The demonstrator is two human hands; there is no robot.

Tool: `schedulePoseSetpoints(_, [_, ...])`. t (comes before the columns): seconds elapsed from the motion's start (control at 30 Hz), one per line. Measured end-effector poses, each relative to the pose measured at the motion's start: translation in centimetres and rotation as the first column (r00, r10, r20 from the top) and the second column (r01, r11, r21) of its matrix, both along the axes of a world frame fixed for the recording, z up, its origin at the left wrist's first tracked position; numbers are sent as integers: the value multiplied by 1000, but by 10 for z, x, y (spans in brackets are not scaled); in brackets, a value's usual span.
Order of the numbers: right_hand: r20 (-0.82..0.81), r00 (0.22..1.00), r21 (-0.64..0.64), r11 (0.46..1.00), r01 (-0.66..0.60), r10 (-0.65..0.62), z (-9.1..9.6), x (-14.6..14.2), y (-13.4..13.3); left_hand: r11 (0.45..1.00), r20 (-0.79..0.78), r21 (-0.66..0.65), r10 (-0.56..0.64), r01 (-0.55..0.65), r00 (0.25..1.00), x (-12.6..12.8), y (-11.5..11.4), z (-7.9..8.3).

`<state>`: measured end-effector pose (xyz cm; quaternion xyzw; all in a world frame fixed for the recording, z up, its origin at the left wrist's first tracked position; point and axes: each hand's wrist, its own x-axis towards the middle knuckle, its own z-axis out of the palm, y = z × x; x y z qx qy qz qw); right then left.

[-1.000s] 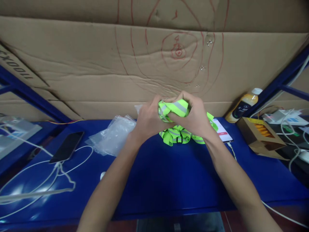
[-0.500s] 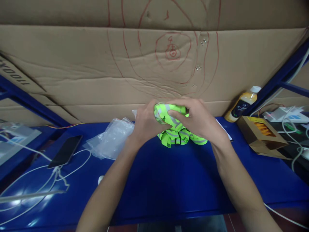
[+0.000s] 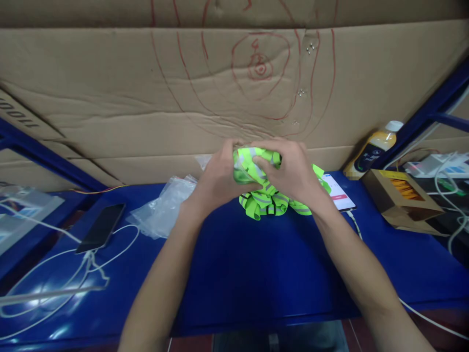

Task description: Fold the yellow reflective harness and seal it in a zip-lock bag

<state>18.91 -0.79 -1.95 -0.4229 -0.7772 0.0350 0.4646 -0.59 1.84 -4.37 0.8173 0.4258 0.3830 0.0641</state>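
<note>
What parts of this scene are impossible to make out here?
Head view:
- Upper part of the neon reflective strap bundle: covered by the left hand and right hand.
- Lit phone: partly behind the right wrist; screen text too small.
- Bottle label: blurred.
- Red drawing on the cardboard: cut off by the top edge.

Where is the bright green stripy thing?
In the head view, the green reflective strap bundle is mid-table, bunched between the left hand and right hand, right of the clear plastic bag.
</note>
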Motion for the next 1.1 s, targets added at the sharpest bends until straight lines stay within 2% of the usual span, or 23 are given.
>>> schedulePoseSetpoints(0.07, [-10, 1000, -21, 1000, -4, 4, 0, 0, 0, 1000, -44, -23, -16, 15, 999, -8, 4, 1])
schedulePoseSetpoints(0.17, [24, 999, -75, 996, -46, 47, 2, 1, -4, 999, -99, 45, -6, 10, 995, -11, 7, -1])
schedulePoseSetpoints(0.23, [53, 997, -110, 993, -44, 50, 3, 1, -6, 996, -108, 84, -1, 10, 994, -9, 7, -3])
schedulePoseSetpoints(0.33, [107, 994, -130, 992, -1, 15, 2, -1, -8, 996, -82, 76, -40, 46, 996, -1, 5, -9])
schedulePoseSetpoints(0.4, [146, 989, -107, 993, 44, -28, 1, -4, -9, 996, -55, 72, -51, 55, 997, 5, 4, -12])
schedulePoseSetpoints(0.53, [238, 966, 1, 994, 106, -104, -2, -10, -9, 989, -2, 148, -17, 17, 1000, 12, 2, -14])
schedulePoseSetpoints(0.67, [127, 991, 6, 999, 52, -52, 0, -10, -6, 992, 79, 121, -40, 31, 996, 14, 0, -14])
schedulePoseSetpoints(0.77, [59, 998, -8, 1000, 18, -17, 2, -9, -7, 988, 155, 154, 7, -31, 988, 18, -2, -18])
schedulePoseSetpoints(0.83, [38, 999, -8, 999, 33, -33, 2, -12, -9, 983, 169, 171, 34, -63, 985, 22, -3, -21])
schedulePoseSetpoints(0.97, [0, 998, 38, 997, 63, -63, -4, -20, -9, 990, 156, 115, 61, -79, 986, 23, -8, -17])
schedulePoseSetpoints(1.03, [-25, 1000, 21, 1000, 14, -14, -3, -19, -10, 991, 153, 109, 62, -79, 986, 19, -9, -12])
schedulePoseSetpoints(1.1, [-58, 995, -69, 994, -90, 86, 1, -13, -11, 991, 160, 105, 66, -83, 985, 14, -10, -6])
